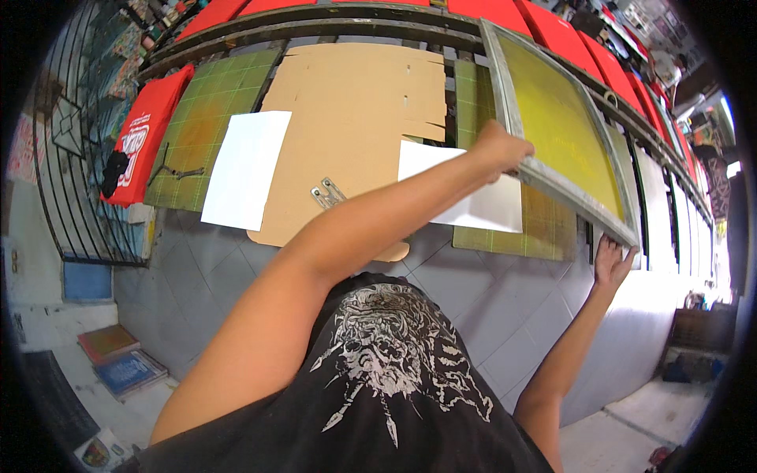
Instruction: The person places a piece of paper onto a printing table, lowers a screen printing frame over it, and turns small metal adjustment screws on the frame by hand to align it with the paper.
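A screen-printing frame (625, 229) with yellow-green mesh is held tilted at the right, over the slatted bench. My left hand (501, 150) is closed round its near left corner, the arm reaching across my body. At the near right corner, my right hand (613, 262) grips the frame from below. Beneath and left of the frame lies a white sheet (481, 206), partly hidden by my left forearm. Another white sheet (246, 169) overlaps the left side of a large brown cardboard piece (347, 98). A metal hinge (327, 193) rests on the cardboard beside my left forearm.
Green gridded mats (229, 98) lie under the sheets. A dark thin tool (177, 171) rests on the left mat, beside a red cloth (158, 110) with a black item (115, 171). Red panels (552, 31) line the far side. A metal grille (71, 158) stands left.
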The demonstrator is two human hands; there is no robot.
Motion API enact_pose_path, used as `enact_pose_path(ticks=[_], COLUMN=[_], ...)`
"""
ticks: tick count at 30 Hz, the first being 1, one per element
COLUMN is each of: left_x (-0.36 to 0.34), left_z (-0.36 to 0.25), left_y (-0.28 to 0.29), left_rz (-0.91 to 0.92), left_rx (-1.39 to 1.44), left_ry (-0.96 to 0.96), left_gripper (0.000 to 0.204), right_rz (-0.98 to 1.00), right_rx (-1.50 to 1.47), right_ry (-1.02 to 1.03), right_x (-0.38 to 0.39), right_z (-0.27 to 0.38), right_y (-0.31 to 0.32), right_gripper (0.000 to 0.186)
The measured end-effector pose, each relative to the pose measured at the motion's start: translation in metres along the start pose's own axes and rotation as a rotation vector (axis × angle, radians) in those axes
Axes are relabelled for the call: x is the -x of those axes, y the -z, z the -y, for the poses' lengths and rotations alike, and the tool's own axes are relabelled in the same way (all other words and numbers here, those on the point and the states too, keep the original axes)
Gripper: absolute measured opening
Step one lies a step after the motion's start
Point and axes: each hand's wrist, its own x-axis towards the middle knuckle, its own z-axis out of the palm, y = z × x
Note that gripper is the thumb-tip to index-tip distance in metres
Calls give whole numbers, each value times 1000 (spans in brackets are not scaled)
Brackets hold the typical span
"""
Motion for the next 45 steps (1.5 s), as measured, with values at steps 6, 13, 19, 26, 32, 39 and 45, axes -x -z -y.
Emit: enact_pose_path(ticks=[6, 13, 19, 26, 32, 39, 45], left_x=[32, 121, 179, 269, 294, 295, 281], left_z=[43, 44, 41, 53, 93, 124, 130], left_y=[24, 160, 299, 438, 499, 509, 498], left_rz=[-57, -19, -486, -634, -680, -589, -534], left_rx=[-21, -76, -84, 7, 9, 98, 62], left_ry=[-235, -422, -231, -297, -193, -19, 27], left_gripper=[72, 82, 40, 40, 38, 37, 35], right_rz=[-146, 288, 464, 976, 1045, 819, 38], right_rx=[156, -13, 70, 1590, 2107, 1837, 586], right_ry=[22, 96, -18, 164, 540, 370, -346], right_x=[38, 145, 244, 307, 316, 311, 277], right_z=[-10, -71, -189, -360, -444, -436, -368], right_y=[-7, -46, -130, -204, -255, -243, -211], right_gripper=[43, 40, 61, 43, 42, 42, 41])
